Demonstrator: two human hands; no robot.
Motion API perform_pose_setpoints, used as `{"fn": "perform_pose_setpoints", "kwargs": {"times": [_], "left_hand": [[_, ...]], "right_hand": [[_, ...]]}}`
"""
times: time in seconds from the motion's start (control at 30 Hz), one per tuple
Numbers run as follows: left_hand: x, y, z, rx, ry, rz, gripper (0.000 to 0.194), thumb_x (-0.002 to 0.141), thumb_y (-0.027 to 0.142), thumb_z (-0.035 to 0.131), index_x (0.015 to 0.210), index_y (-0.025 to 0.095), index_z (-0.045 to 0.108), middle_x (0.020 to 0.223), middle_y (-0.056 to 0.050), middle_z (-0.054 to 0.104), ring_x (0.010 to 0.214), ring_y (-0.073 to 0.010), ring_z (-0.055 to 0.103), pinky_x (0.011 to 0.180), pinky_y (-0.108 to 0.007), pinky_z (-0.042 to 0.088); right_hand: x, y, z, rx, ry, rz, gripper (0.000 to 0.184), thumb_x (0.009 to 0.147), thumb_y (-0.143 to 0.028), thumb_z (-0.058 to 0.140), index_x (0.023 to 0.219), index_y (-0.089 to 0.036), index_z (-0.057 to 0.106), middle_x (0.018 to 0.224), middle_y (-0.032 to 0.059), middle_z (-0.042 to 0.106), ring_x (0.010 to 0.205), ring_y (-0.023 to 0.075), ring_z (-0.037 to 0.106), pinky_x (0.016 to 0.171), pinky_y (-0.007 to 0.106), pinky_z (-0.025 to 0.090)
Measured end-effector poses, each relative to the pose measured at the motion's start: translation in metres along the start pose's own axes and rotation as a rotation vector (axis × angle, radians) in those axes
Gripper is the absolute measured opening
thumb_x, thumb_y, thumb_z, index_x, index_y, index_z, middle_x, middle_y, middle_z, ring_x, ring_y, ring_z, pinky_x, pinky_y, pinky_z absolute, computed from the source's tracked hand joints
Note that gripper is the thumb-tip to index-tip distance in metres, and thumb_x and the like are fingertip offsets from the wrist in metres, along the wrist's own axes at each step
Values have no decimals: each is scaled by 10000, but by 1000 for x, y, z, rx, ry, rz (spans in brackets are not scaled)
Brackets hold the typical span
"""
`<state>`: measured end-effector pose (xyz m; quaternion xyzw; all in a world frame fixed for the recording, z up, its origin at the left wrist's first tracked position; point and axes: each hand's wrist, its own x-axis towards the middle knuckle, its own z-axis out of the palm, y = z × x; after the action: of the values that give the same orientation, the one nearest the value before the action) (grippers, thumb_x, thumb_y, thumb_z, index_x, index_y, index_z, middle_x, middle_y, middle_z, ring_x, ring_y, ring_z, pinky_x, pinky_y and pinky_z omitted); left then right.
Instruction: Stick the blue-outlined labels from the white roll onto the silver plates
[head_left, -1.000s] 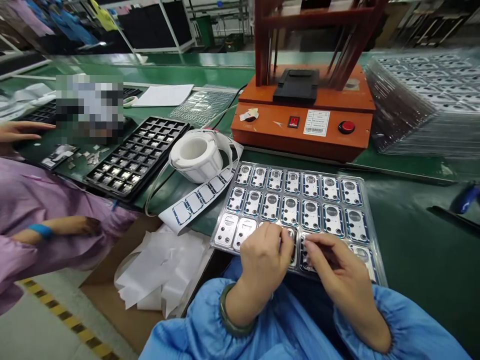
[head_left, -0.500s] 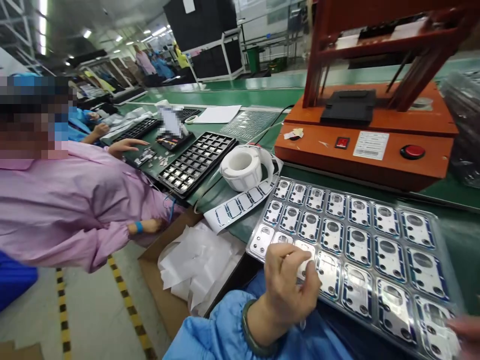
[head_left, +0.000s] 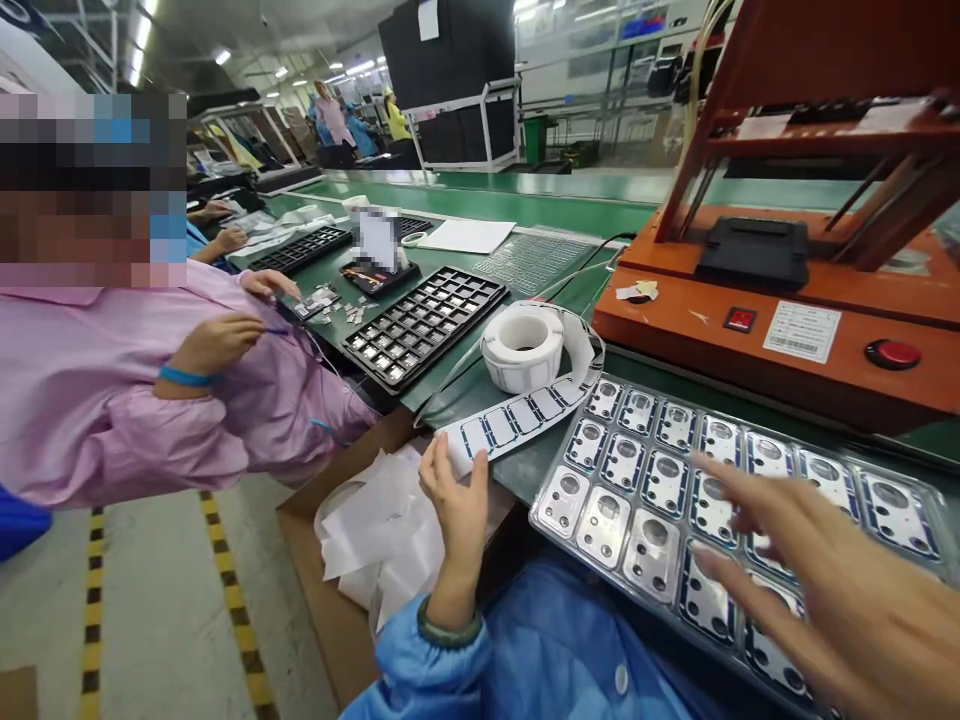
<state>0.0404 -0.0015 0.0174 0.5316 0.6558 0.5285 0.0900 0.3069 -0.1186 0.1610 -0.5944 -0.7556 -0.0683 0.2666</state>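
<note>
- Clear, glossy plastic tray (head_left: 581, 552) on the green tabletop (head_left: 517, 472), in front of the person: three rows of cells, seven countable in the far row, others hidden by a hand.
- Metal plates (head_left: 651, 555) in its cells: smooth, silvery, rounded rectangles, each with one large round feature and small dark holes; the three leftmost in the near row are plain silver, most others edged in blue.
- One white roll (head_left: 520, 376), thick and ring-shaped, its glossy strip (head_left: 517, 420) unwound beside the tray, showing about five blue-outlined frames.
- Left hand (head_left: 459, 505): thumb and forefinger parted at the strip's loose end; whether they grip it, I cannot tell.
- Right hand (head_left: 840, 590): blurred, fingers spread wide over the tray.
- One cardboard box (head_left: 307, 560), holding crumpled, translucent white sheets (head_left: 386, 515).
</note>
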Motion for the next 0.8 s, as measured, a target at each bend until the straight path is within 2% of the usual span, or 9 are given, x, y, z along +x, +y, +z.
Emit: {"fn": "perform_pose_setpoints", "kwargs": {"times": [0.07,0.13,0.17,0.23,0.37,0.47,0.57,0.67,0.8], "left_hand": [[-1,-4,7,23,-14,-46,608,761,437,664,1286,175,507,1221,-149,427,1216,-313,419,1058,-506,334],[-2,-8,13,9,-35,-94,631,750,440,671,1293,163,509,1183,-139,425,1181,-310,446,1045,-504,351],[-3,-10,14,-11,-44,-108,620,757,439,662,1291,162,513,1167,-133,429,1161,-301,464,1040,-496,361],[-5,-13,15,-51,-50,-114,579,778,438,636,1278,166,527,1143,-124,441,1134,-285,490,1038,-476,372],[-6,-14,11,-70,-41,-128,576,795,429,613,1294,161,509,1186,-145,462,1177,-297,477,1045,-481,367],[-6,-14,7,-74,-52,-173,617,798,423,607,1338,164,456,1285,-171,457,1257,-316,431,1058,-496,355],[-6,-16,4,-104,-96,-220,610,805,416,603,1342,173,449,1330,-169,475,1285,-309,426,1077,-489,342],[-6,-18,1,-133,-116,-269,614,813,415,600,1351,167,439,1348,-171,482,1290,-300,431,1087,-477,337],[-7,-22,1,-192,-94,-304,585,814,439,602,1318,173,473,1299,-163,520,1203,-284,515,1040,-455,400]], "right_hand": [[32,-4,8,-143,-35,-77,491,943,-434,368,1336,-157,467,896,136,615,662,267,614,529,371,498],[67,-3,24,-60,-100,-248,416,956,-345,375,1309,-147,472,908,122,611,673,228,609,567,346,503],[85,0,34,15,-167,-354,380,953,-311,404,1294,-161,480,979,122,615,758,213,622,647,329,516],[122,8,59,15,-146,-563,315,941,-252,440,1234,-175,526,1091,134,623,963,248,608,816,394,487],[182,22,108,-74,-183,-558,535,849,-323,595,1319,-116,444,1320,192,531,1217,310,490,984,482,383],[205,18,132,-155,-321,-569,565,844,-217,556,1373,-122,384,1197,157,638,1145,276,564,1031,490,328],[215,7,141,-202,-384,-483,559,869,-200,503,1402,-116,358,1006,128,717,966,259,651,956,432,401],[221,1,142,-166,-409,-423,635,858,-287,521,1432,-101,325,1034,152,704,962,292,645,893,431,432],[228,12,142,-42,-570,-484,811,763,-322,600,1471,-109,266,1101,158,670,1022,313,616,914,459,427]]}}
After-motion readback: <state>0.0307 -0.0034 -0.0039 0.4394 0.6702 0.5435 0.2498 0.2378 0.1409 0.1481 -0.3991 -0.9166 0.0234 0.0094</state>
